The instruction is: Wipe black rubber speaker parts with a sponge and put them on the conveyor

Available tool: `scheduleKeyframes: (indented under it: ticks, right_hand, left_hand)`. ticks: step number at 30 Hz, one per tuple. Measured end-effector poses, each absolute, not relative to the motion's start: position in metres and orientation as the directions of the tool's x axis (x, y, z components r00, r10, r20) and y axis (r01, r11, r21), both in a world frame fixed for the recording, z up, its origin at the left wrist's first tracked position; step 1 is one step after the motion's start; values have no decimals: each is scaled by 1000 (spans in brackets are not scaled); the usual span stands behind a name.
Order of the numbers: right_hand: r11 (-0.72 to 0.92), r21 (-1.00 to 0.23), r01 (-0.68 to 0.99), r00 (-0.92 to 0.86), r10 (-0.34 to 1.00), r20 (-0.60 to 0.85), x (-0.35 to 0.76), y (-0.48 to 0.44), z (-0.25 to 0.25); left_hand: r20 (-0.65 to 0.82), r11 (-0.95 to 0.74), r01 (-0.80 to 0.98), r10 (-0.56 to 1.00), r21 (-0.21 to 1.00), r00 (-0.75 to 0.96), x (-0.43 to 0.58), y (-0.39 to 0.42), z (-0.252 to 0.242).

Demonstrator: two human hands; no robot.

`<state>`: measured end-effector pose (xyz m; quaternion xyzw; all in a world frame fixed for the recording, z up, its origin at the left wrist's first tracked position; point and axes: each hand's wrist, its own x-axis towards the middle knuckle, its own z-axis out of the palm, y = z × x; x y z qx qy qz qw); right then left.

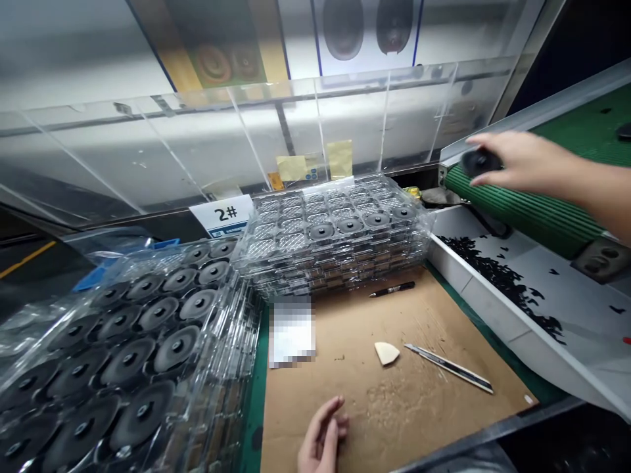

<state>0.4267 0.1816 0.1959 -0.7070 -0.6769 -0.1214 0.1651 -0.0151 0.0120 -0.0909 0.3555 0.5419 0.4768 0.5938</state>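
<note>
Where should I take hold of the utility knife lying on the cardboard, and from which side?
Pinch the middle of the utility knife from above, coming from the near side, toward the left hand. It lies flat and slim on the cardboard, so close across its narrow width. Which end holds the blade can't be told here, so avoid both ends.

Clear acrylic panel before wall posters of speakers, dark floor with yellow stripe far left.
</note>
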Motion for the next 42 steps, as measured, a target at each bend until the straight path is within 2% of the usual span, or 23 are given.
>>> scheduleKeyframes:
  ticks: [2,3,5,6,7,9,11,13,19,24,31,34,36,39,41,42]
  right_hand:
    - [220,-113,969,-184,946,266,371,156,171]
    - [355,-163,921,-322,926,197,342,137,156]
    - [530,-256,808,-523,846,100,289,95,124]
    - [585,-314,748,-601,798,55,268,75,110]
    - [600,-459,655,-676,737,-2,250,57,98]
    - [514,-658,550,-728,682,-76,228,31,82]
    - [408,-764,500,-713,694,-96,216,18,72]
    - [351,-794,496,-668,739,-91,209,13,65]
    - [351,-799,488,-640,766,-55,189,1,51]
    - [359,-796,487,-649,759,-55,178,-3,42]
    - [401,-805,437,-690,724,-14,171,-6,39]
    - [375,-802,465,-688,723,-62,180,-7,28]
    - [315,-763,565,-602,790,-120,191,-1,12]
    - [114,-568,815,-224,966,-126,210,21,-23]
    - [-38,-456,889,0,996,-84,218,36,-47]
    - [-80,-427,901,52,996,-76,219,42,-57]
  left_hand:
    - [-456,492,-413,870,766,190,-3,16,-71]
    - [-480,591,-473,807,654,344,4,17,-61]
    - [-422,757,-470,647,453,635,19,20,-46]
    - [-368,810,-433,571,395,733,25,20,-41]
    - [-323,848,-388,504,361,801,31,20,-37]
    - [-294,892,-312,410,327,864,36,17,-33]
    - [-319,918,-262,354,298,879,35,13,-31]
    - [-357,931,-247,335,270,872,28,9,-28]
    - [-465,944,-265,329,198,822,1,-3,-22]
    - [-428,903,-399,428,160,796,-13,-15,-38]
    - [-425,908,-380,418,175,803,-26,-26,-53]
    - [-410,896,-407,443,177,797,-29,-29,-53]
    - [-402,866,-466,498,183,768,-30,-29,-53]
    - [-364,791,-569,609,224,704,-33,-27,-51]
    - [-333,728,-622,685,289,648,-33,-24,-47]
    - [-321,689,-646,725,328,609,-33,-23,-44]
